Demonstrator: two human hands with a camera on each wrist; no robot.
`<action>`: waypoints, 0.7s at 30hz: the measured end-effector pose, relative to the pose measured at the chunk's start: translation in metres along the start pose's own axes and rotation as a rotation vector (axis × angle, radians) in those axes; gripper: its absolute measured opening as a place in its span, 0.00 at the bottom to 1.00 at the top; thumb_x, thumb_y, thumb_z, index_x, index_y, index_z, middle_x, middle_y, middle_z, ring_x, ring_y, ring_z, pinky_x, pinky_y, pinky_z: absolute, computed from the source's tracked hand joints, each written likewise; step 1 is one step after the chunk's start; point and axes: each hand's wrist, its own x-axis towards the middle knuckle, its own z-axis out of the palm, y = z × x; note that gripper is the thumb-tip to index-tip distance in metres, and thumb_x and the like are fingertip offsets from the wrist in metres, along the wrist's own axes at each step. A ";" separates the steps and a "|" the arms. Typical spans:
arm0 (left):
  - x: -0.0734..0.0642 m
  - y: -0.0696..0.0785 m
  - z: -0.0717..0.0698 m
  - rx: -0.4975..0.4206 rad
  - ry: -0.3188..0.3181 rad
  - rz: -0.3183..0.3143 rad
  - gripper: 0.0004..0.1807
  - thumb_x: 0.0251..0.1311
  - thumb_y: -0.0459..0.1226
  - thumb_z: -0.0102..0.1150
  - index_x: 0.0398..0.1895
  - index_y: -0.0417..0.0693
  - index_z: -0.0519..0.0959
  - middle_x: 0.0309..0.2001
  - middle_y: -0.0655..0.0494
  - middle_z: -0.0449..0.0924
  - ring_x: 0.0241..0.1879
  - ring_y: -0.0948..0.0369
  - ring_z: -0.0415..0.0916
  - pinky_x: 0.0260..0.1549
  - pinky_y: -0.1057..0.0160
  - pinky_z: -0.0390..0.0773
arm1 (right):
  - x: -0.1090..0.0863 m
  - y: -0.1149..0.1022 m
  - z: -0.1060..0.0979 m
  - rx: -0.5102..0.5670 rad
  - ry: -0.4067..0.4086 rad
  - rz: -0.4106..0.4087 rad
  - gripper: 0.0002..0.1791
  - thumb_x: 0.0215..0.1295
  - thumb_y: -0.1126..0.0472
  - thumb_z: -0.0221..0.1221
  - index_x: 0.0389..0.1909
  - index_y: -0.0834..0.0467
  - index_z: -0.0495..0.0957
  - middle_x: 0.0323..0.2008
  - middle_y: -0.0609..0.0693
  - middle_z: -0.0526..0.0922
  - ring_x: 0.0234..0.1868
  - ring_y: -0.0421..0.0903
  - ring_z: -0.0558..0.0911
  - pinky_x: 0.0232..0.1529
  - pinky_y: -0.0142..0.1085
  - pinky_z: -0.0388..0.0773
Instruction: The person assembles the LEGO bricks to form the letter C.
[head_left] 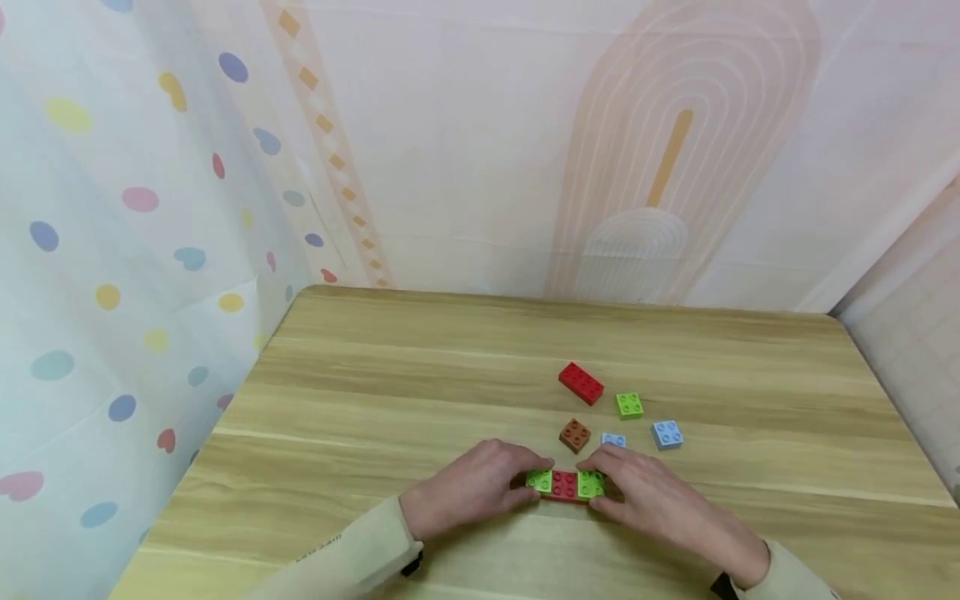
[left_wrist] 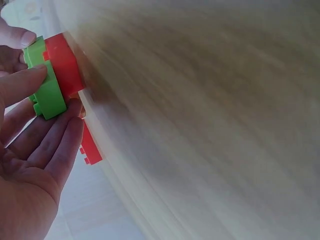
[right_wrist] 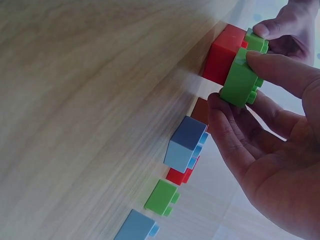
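A red toy brick (head_left: 564, 485) lies on the table in front of the person, with a green brick on top at each end and red studs showing between. My left hand (head_left: 487, 487) pinches the left green brick (head_left: 538, 481) between thumb and fingers. At the other end, my right hand (head_left: 652, 496) pinches the right green brick (head_left: 591, 484) the same way. In the right wrist view the right green brick (right_wrist: 240, 80) overhangs the end of the red one (right_wrist: 223, 54).
Just beyond the hands lie a brown brick (head_left: 575, 435) and a light blue brick (head_left: 613, 439) partly hidden by the right hand. Farther back are a long red brick (head_left: 581, 383), a loose green brick (head_left: 629, 406) and another blue brick (head_left: 667, 434). Curtains hang behind the wooden table (head_left: 360, 375).
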 end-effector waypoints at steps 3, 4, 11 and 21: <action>0.001 0.000 -0.001 -0.006 -0.008 -0.014 0.19 0.68 0.38 0.68 0.61 0.48 0.83 0.55 0.60 0.85 0.51 0.72 0.79 0.51 0.71 0.80 | 0.000 0.001 0.000 -0.011 0.012 -0.003 0.20 0.63 0.60 0.72 0.55 0.58 0.83 0.49 0.46 0.83 0.49 0.44 0.82 0.50 0.44 0.83; 0.001 0.000 -0.001 -0.014 -0.014 -0.020 0.19 0.69 0.39 0.68 0.61 0.48 0.83 0.55 0.60 0.85 0.51 0.72 0.79 0.51 0.70 0.79 | 0.000 0.001 0.000 -0.015 0.016 -0.007 0.20 0.63 0.60 0.72 0.55 0.58 0.83 0.49 0.46 0.83 0.49 0.44 0.82 0.50 0.44 0.83; 0.001 -0.008 -0.007 -0.148 -0.068 -0.055 0.24 0.67 0.39 0.70 0.65 0.48 0.80 0.57 0.60 0.84 0.53 0.71 0.78 0.54 0.69 0.78 | 0.000 0.000 0.000 -0.018 0.013 -0.005 0.19 0.64 0.59 0.72 0.55 0.57 0.83 0.50 0.45 0.82 0.50 0.42 0.81 0.51 0.45 0.82; 0.003 -0.017 -0.005 -0.315 -0.092 -0.113 0.16 0.67 0.36 0.69 0.57 0.48 0.80 0.50 0.60 0.86 0.49 0.72 0.80 0.50 0.71 0.79 | -0.002 0.002 0.001 -0.014 0.001 0.014 0.22 0.65 0.57 0.71 0.57 0.57 0.82 0.52 0.46 0.83 0.53 0.46 0.82 0.55 0.48 0.81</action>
